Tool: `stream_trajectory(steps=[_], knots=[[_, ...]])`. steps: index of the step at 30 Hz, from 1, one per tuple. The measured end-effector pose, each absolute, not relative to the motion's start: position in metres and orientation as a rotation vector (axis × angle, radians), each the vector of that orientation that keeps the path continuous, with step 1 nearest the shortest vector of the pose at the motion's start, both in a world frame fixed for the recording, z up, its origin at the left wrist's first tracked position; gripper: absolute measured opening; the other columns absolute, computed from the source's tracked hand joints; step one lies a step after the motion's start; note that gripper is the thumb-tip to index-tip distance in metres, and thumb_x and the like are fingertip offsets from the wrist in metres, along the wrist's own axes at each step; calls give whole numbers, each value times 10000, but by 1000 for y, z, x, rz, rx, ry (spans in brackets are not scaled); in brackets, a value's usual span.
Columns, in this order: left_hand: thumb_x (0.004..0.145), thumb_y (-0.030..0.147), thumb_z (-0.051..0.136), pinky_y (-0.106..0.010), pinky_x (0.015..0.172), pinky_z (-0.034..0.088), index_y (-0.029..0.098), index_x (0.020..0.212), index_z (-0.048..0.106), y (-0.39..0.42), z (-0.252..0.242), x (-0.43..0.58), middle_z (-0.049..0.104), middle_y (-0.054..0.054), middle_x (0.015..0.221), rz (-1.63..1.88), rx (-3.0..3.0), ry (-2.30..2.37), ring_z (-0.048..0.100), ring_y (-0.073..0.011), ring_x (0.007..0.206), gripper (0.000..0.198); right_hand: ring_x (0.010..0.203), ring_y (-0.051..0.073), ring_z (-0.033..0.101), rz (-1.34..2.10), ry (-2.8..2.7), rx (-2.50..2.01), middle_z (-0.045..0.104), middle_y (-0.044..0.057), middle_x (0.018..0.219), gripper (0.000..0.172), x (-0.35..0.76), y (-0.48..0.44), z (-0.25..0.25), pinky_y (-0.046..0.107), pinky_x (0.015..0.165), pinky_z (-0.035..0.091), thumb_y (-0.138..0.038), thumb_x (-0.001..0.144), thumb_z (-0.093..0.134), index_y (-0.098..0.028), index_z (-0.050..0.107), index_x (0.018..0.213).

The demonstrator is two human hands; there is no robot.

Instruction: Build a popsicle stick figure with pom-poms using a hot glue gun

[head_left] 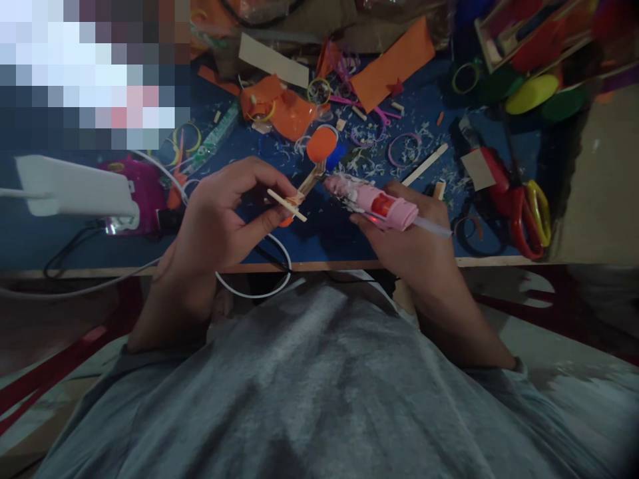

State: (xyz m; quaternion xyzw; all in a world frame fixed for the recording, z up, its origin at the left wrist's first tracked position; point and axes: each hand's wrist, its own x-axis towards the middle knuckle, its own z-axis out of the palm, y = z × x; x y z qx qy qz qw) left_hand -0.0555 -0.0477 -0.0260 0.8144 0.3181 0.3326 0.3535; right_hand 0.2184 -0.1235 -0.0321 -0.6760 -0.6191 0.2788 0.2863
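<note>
My left hand [232,213] pinches a small piece made of wooden sticks [287,205], with an orange disc [322,144] at its far end. Beside that disc lies something blue [335,156]. My right hand [417,233] is wrapped round a pink glue gun [377,201], and a clear glue stick [433,227] sticks out of its rear. The gun's nozzle end, smeared with whitish strands, points left and is close to the stick piece; whether they touch cannot be made out.
Red-handled scissors [522,223] lie at the right, near a loose wooden stick [425,165]. Orange sheets [394,63], tape rings and scraps cover the back. A white plug adapter [74,189] and cables [252,294] are on the left.
</note>
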Motion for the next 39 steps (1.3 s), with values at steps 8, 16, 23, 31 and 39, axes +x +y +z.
stream_trajectory(steps=[8,16,23,31,39], knots=[[1007,428,808,-378,685,528,248,1127,754,-46,-30,-57,768,-26,1011,889,2107,838,708,-154,860,223,635,172,506,797,-1706,-1720,474,-43,661,456,207,-126,-31,335,626,340,-195,876,754,-274,335,715],[969,306,839,-316,708,541,225,1111,770,-49,-25,-55,780,-21,1009,878,2114,876,716,-130,865,177,673,170,523,742,-1716,-1693,535,-27,708,425,211,-124,-31,331,645,361,-198,880,738,-269,348,730],[945,161,812,-246,786,558,174,1109,763,-53,-18,-53,783,-46,1062,803,2059,939,724,-124,907,171,684,163,555,697,-1765,-1602,565,-30,739,419,214,-124,-41,322,637,385,-155,874,776,-263,388,757],[910,122,842,-232,838,620,177,1358,689,-54,-28,-53,765,-41,1072,857,1924,940,746,-123,956,477,794,217,664,609,-1730,-1581,666,5,857,337,226,-126,-45,371,718,524,-219,871,854,-272,521,860],[943,130,799,-297,865,599,201,1189,779,-47,-22,-55,804,-48,1116,768,2214,895,759,-156,991,256,818,214,671,632,-1736,-1578,673,11,872,329,227,-127,-48,364,720,525,-213,893,832,-265,512,835]])
